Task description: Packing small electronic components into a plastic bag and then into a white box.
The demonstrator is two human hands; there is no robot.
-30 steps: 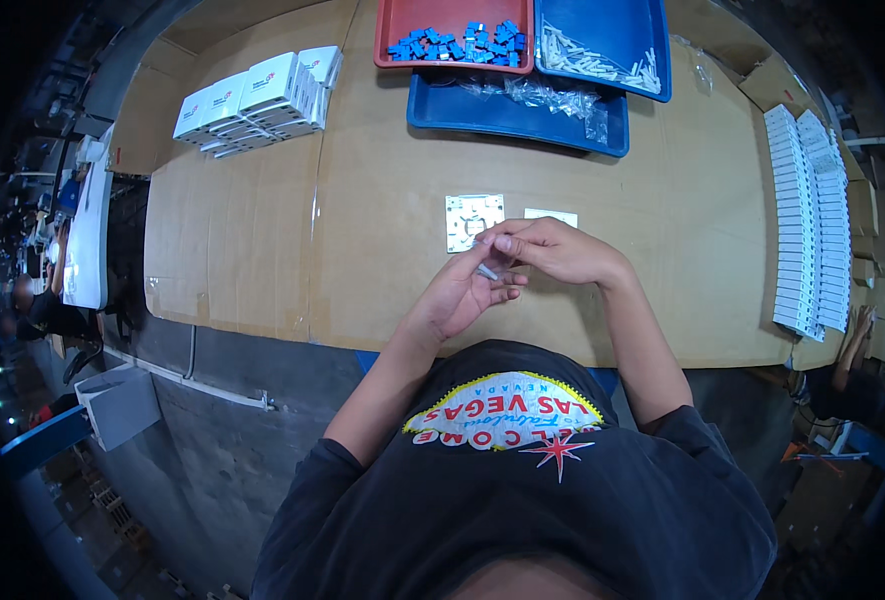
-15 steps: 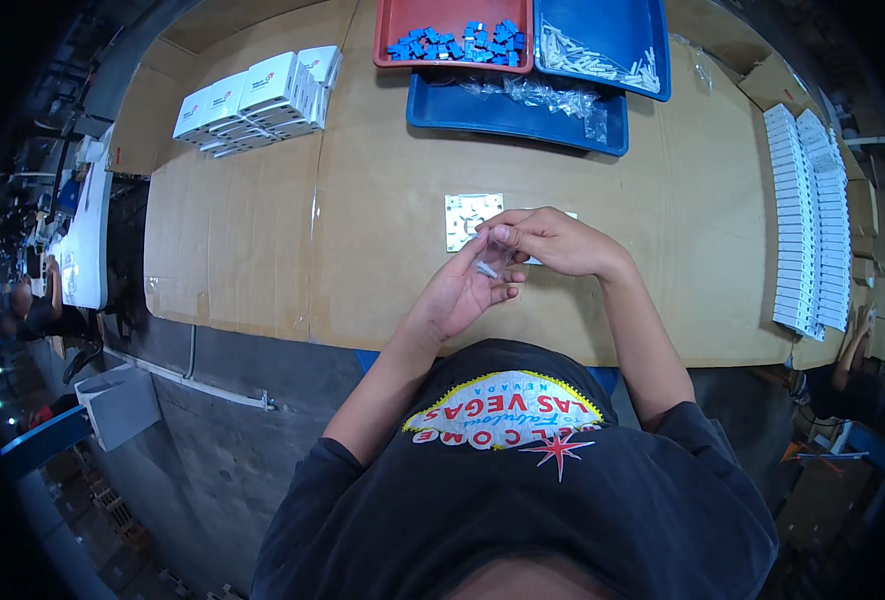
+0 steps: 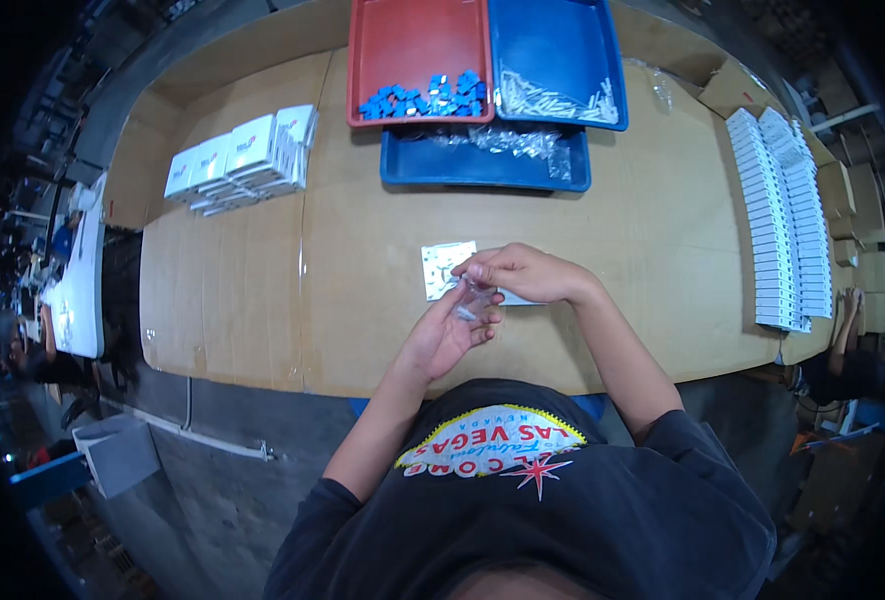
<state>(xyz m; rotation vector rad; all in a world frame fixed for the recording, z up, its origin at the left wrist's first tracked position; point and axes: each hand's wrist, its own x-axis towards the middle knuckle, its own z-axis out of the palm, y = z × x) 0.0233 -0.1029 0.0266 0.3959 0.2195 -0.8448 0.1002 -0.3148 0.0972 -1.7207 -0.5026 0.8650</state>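
Over the near middle of the cardboard-covered table, a small clear plastic bag (image 3: 473,301) is pinched between both hands, with a small pale piece in it. My left hand (image 3: 445,338) is palm-up, its thumb and forefinger at the bag's top and its other fingers loosely curled below. My right hand (image 3: 534,273) comes from the right, thumb and fingertips closed on the bag's upper edge. Just beyond the hands lies a square white plate with cutouts (image 3: 441,268). Another white piece (image 3: 522,299) lies under my right hand, mostly hidden.
At the back stand a red tray (image 3: 417,50) of blue parts, a blue tray (image 3: 552,50) of white plugs and a lower blue tray (image 3: 462,178) of clear bags. White boxes (image 3: 247,150) are stacked left. Rows of white pieces (image 3: 772,230) line the right; cardboard boxes stand beyond.
The view has shifted, so the table, trays and hands all sit lower in the picture. Both hands keep nearly the same hold on the plastic bag.
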